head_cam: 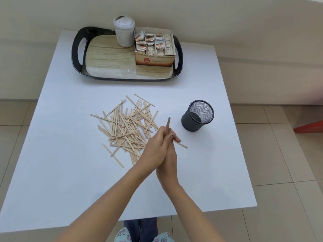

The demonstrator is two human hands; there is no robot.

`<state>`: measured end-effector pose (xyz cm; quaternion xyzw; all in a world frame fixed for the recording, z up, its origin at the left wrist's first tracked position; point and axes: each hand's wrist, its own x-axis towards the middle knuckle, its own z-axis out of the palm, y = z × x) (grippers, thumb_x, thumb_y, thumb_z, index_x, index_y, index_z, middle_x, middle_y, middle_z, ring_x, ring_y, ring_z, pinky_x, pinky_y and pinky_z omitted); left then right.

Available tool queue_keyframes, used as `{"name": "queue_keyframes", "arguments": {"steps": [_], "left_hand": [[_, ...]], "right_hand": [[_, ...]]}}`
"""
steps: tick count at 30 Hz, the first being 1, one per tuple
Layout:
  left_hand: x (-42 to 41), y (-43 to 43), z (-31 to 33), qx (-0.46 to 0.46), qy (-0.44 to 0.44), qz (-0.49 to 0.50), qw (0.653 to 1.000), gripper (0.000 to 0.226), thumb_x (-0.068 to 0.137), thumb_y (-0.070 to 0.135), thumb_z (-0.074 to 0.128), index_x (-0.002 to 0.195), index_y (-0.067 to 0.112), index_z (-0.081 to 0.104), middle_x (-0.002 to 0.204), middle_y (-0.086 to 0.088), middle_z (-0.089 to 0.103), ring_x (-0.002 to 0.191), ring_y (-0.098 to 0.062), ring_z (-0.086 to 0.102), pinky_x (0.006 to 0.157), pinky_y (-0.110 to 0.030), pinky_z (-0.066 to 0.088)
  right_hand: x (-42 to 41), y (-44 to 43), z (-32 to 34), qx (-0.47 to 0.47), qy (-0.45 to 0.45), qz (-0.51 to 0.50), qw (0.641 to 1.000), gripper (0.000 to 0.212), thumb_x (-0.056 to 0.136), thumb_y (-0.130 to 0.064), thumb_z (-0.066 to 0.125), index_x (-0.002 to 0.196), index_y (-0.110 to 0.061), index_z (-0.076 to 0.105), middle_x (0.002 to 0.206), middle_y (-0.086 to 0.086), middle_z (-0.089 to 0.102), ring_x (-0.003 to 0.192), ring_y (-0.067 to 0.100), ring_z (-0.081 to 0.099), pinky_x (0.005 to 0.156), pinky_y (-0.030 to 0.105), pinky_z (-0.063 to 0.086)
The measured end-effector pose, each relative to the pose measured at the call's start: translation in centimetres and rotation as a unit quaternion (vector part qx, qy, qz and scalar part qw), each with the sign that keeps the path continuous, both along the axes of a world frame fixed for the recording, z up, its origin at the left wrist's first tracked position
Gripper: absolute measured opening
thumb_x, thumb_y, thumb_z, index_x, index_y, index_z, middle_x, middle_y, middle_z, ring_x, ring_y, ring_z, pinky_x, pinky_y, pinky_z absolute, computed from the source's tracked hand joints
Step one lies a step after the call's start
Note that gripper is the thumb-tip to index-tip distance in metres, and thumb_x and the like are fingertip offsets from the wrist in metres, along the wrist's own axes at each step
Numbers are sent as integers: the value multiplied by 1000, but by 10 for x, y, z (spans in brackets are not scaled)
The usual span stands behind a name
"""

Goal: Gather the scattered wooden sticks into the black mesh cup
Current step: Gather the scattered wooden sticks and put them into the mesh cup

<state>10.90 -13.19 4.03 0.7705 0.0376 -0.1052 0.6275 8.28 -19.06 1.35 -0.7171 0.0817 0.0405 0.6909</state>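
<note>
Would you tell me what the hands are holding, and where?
Both hands press together around a wooden stick, gripped at its lower part; its upper end pokes out above the fingers.

A black-rimmed serving tray (pixel 76 55) on the white bench (pixel 70 137) carries a lidded plastic jar (pixel 124 32) beside an open ginger tea-bag box (pixel 154 49).

Head view, steeply down onto table (pixel 70 172)

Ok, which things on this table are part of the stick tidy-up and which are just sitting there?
In the job: wooden sticks, black mesh cup, left hand and right hand pressed around a few sticks.
Just there: tray, tea bag box, white canister.
</note>
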Motion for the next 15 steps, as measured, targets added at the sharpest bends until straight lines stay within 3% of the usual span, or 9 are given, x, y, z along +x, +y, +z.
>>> {"name": "queue_keyframes", "arguments": {"steps": [3, 5, 7, 9, 11, 15], "left_hand": [[6, 4, 7, -40, 53, 51, 996, 29, 105, 22, 37, 85, 18, 59, 80, 10, 68, 87, -2, 64, 77, -14, 48], [13, 8, 14, -146, 112, 69, 980, 29, 105, 20, 36, 84, 15, 55, 75, -1, 63, 84, -11, 66, 79, -19, 53], [22, 13, 22, -275, 161, 67, 945, 29, 106, 16, 33, 84, 11, 51, 66, -1, 52, 82, -23, 60, 87, -32, 53], [30, 18, 30, -375, 202, 57, 903, 28, 105, 13, 31, 85, 8, 50, 61, 1, 46, 76, -22, 56, 81, -34, 57], [36, 22, 37, -400, 234, 34, 885, 25, 105, 12, 32, 88, 9, 51, 63, 3, 45, 65, -14, 54, 69, -29, 58], [42, 24, 47, -427, 289, -40, 856, 23, 104, 9, 33, 87, 11, 49, 68, 3, 36, 54, -8, 33, 52, -19, 39]], "right_hand": [[4, -10, 3, -72, -2, 41, 997, 26, 103, -17, 39, 124, -27, 51, 120, -7, 57, 115, 7, 55, 92, 21, 45], [3, -19, 8, -98, -38, 5, 994, 22, 103, -20, 40, 107, -35, 56, 111, -7, 57, 109, 8, 57, 87, 21, 45], [4, -27, 12, -124, -97, -52, 986, 31, 104, -18, 37, 93, -27, 65, 107, -8, 56, 109, 11, 58, 89, 20, 44], [13, -31, 22, -129, -149, -71, 978, 37, 103, -17, 35, 86, -18, 67, 109, -7, 56, 110, 18, 57, 90, 27, 45], [24, -31, 34, -106, -198, -54, 973, 33, 102, -14, 33, 95, -14, 65, 113, -3, 57, 111, 21, 56, 89, 33, 46], [56, -23, 61, -30, -210, -15, 977, 32, 101, -16, 33, 121, -14, 58, 120, -2, 61, 110, 8, 57, 88, 17, 43]]}}
